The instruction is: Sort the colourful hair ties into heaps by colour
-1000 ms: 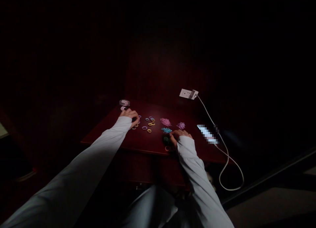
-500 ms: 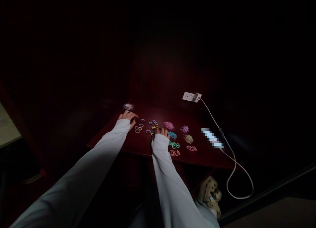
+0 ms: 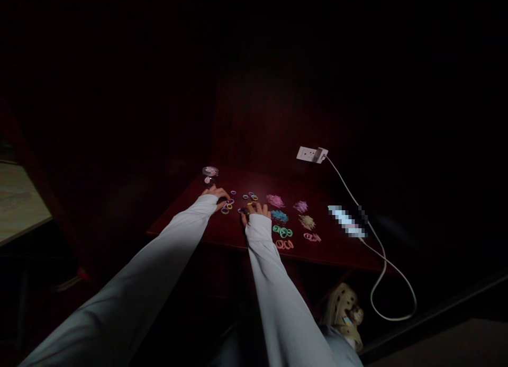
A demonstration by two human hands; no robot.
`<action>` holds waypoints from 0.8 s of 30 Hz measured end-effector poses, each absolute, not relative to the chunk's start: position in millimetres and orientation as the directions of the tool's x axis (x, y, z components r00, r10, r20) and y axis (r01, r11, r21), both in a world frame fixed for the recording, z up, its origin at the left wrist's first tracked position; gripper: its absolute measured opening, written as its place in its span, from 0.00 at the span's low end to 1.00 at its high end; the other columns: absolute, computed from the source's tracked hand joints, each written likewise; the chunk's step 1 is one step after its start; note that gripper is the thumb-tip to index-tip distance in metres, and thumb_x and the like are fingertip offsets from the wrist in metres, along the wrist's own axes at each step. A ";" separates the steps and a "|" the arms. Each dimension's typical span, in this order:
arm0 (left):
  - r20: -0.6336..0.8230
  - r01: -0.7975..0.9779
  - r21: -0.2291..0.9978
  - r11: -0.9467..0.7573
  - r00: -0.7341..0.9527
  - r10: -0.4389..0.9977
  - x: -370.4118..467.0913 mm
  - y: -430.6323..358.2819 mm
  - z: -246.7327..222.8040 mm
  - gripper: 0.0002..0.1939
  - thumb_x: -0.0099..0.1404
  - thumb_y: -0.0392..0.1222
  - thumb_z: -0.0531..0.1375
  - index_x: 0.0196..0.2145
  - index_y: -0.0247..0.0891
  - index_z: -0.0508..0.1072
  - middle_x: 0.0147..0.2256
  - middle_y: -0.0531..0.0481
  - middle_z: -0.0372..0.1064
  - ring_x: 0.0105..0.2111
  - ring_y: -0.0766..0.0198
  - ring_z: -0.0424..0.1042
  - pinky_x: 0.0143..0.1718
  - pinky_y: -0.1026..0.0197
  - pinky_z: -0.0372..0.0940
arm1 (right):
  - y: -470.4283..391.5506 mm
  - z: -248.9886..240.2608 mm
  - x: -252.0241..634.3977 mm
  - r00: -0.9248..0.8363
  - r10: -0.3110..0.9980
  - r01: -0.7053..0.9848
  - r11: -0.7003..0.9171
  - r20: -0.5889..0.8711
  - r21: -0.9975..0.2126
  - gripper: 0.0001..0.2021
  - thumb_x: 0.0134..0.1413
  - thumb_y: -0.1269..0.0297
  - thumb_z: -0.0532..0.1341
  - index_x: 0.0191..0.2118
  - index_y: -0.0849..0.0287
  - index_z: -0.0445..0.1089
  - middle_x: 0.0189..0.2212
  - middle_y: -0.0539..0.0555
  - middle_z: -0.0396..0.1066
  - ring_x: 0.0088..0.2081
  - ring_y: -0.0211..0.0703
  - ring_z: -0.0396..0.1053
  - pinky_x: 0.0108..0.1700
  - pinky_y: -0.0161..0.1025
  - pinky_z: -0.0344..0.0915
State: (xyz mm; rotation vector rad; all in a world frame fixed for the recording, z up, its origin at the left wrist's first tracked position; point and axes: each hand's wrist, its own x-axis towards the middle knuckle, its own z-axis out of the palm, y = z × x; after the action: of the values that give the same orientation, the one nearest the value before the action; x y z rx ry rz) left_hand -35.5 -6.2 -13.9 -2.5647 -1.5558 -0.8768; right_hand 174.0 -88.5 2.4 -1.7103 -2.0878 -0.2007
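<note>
My left hand [image 3: 216, 193] rests low over the left of the dark red table [image 3: 178, 226], fingers apart and stretched out. Its fingertips are at a few mixed-colour hair ties [image 3: 229, 206], with nothing visibly held. Palm down, my right hand [image 3: 257, 211] has its fingers spread at a yellow hair tie [image 3: 251, 203], which it partly hides. Purple, blue and yellow hair ties [image 3: 245, 197] lie between the hands. Green hair ties [image 3: 283, 232] and orange ones [image 3: 284, 244] are sorted beside my right wrist.
Thin-band piles lie further right: pink [image 3: 275, 200], blue [image 3: 280, 216], purple [image 3: 300, 206] and cream [image 3: 307, 222]. Pink hair ties [image 3: 312, 237] lie below them. A round container [image 3: 210, 171] stands back left. A phone [image 3: 346, 221] charges by white cable [image 3: 383, 248] from an outlet [image 3: 307, 154].
My left hand has moved right and down to the left cluster of hair ties. My right hand has shifted slightly left over the yellow ones. The view has turned a little left.
</note>
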 end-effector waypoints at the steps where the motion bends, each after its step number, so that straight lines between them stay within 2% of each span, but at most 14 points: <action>1: 0.465 0.823 0.271 -0.500 0.343 0.816 -35.5 -6.2 -13.7 0.09 0.65 0.39 0.59 0.41 0.46 0.78 0.48 0.51 0.75 0.48 0.53 0.66 0.46 0.53 0.58 | -88.2 2.5 174.1 -0.152 0.899 0.959 0.234 0.411 -0.157 0.13 0.63 0.61 0.59 0.51 0.50 0.74 0.55 0.57 0.68 0.52 0.52 0.59 0.48 0.43 0.56; 10: 0.475 0.809 0.287 -0.513 0.345 0.809 -37.4 -5.7 -13.3 0.04 0.64 0.43 0.60 0.36 0.44 0.75 0.43 0.50 0.75 0.47 0.54 0.67 0.47 0.54 0.59 | -87.8 2.5 174.5 -0.177 0.889 0.953 0.261 0.422 -0.151 0.09 0.63 0.60 0.61 0.46 0.49 0.76 0.54 0.55 0.69 0.52 0.50 0.59 0.47 0.42 0.55; 18: 0.502 0.796 0.306 -0.522 0.331 0.799 -35.2 -6.2 -11.8 0.04 0.67 0.43 0.59 0.36 0.43 0.74 0.45 0.51 0.75 0.47 0.56 0.67 0.47 0.55 0.58 | -82.6 -1.0 175.0 -0.191 0.873 0.925 0.313 0.449 -0.216 0.05 0.62 0.62 0.62 0.40 0.52 0.76 0.49 0.53 0.72 0.51 0.48 0.58 0.47 0.41 0.55; 24: 0.560 0.802 0.321 -0.504 0.268 0.784 -29.5 -10.1 -6.4 0.08 0.69 0.46 0.57 0.35 0.43 0.74 0.45 0.51 0.75 0.46 0.56 0.68 0.47 0.54 0.57 | -80.3 -1.8 174.9 -0.226 0.857 0.932 0.329 0.463 -0.154 0.06 0.62 0.61 0.61 0.38 0.53 0.76 0.46 0.55 0.72 0.48 0.49 0.59 0.44 0.41 0.54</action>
State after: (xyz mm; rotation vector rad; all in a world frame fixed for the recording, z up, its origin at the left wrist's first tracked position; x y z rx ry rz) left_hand -29.5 -10.1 -6.4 -2.4803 -1.5517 -1.0702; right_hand 174.9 -80.3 -1.8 -1.5706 -2.1320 -0.2128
